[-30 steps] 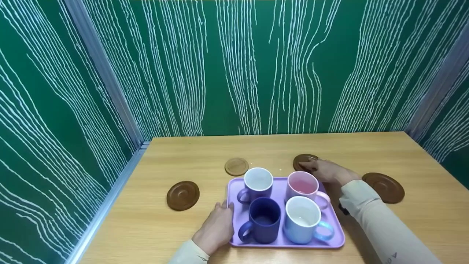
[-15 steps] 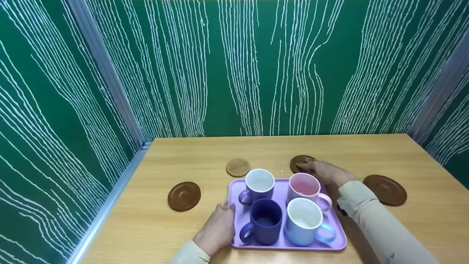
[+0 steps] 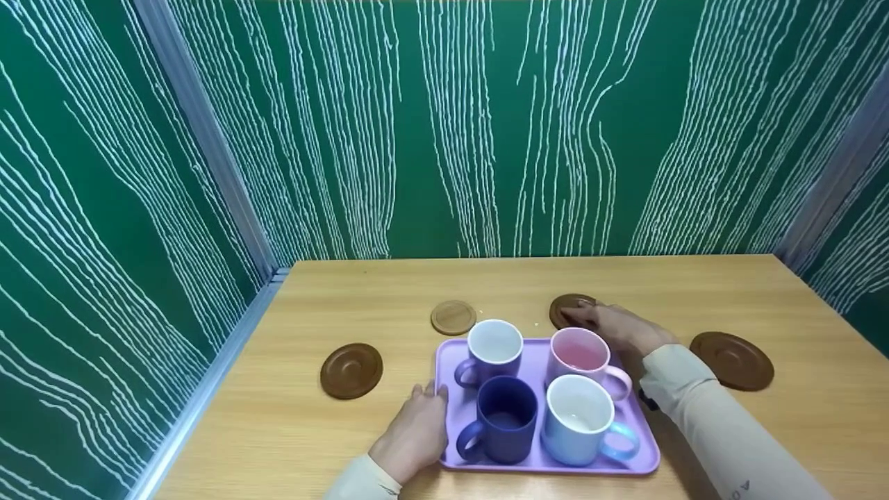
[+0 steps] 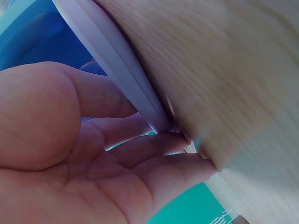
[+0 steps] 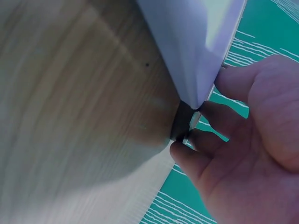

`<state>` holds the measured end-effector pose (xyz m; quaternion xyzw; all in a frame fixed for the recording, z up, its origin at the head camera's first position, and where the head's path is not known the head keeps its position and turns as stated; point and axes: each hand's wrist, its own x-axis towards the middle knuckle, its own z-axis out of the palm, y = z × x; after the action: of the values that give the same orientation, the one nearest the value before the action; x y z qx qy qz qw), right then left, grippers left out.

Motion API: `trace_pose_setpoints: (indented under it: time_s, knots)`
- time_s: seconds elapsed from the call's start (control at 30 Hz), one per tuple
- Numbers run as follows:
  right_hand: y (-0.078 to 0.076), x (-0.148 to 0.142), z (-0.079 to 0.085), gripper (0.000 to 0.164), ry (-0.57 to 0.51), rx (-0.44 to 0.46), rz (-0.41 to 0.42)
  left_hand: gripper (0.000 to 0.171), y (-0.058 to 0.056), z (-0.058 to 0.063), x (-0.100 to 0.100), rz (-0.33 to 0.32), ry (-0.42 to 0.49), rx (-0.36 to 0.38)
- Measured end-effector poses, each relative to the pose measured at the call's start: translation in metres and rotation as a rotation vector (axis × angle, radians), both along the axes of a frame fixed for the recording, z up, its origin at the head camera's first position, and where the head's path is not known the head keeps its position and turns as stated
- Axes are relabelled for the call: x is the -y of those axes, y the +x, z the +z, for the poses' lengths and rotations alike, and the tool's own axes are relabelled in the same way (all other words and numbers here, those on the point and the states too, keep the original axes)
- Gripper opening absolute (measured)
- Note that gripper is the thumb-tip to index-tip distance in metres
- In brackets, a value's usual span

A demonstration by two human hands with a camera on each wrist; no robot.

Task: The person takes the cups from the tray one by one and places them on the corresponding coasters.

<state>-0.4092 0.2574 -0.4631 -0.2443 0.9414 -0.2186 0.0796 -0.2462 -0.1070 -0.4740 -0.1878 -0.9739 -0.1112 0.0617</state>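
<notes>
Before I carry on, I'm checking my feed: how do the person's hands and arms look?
The left hand and right hand wear no gloves. Pale beige long sleeves cover the arms, the left sleeve and the right sleeve. The right one bears small dark marks, too unclear to read; something small and black shows by its cuff.

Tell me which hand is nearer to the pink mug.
Right. The right hand is just beyond and to the right of the pink mug, touching a dark coaster; the left hand is across the purple tray, at its left edge.
</notes>
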Motion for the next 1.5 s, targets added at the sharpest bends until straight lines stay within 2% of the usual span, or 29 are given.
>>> trace_pose_setpoints:
  time_s: [0.2,0.33,0.63,0.8,0.93,1.03,1.17,1.3,1.5]
  knots:
    - [0.006,-0.004,0.007,0.044,0.019,-0.173,0.007,0.050,0.001,-0.001,-0.001,0.002,0.011,0.023]
    - [0.013,-0.006,0.014,0.041,0.026,-0.220,-0.037,0.051,0.000,0.000,-0.001,0.006,0.019,0.042]
    - [0.033,-0.019,0.026,0.055,0.031,-0.193,-0.147,0.051,0.001,0.002,-0.001,0.019,0.032,0.073]
    - [0.050,-0.025,0.032,0.055,0.029,-0.209,-0.156,0.053,0.000,0.000,-0.001,0.024,0.041,0.087]
    - [0.067,-0.026,0.036,0.056,0.027,-0.220,-0.157,0.049,0.001,0.000,-0.001,0.017,0.040,0.066]
    - [0.078,-0.025,0.038,0.055,0.025,-0.215,-0.157,0.047,0.001,0.001,0.000,0.013,0.042,0.048]
    - [0.094,-0.023,0.041,0.055,0.026,-0.197,-0.163,0.048,0.002,0.001,0.000,0.018,0.055,0.060]
    - [0.109,-0.022,0.041,0.055,0.038,-0.187,-0.168,0.049,0.002,0.001,-0.001,0.023,0.063,0.070]
    - [0.129,-0.019,0.035,0.054,0.061,-0.181,-0.172,0.048,0.001,-0.001,0.000,0.001,0.054,0.018]
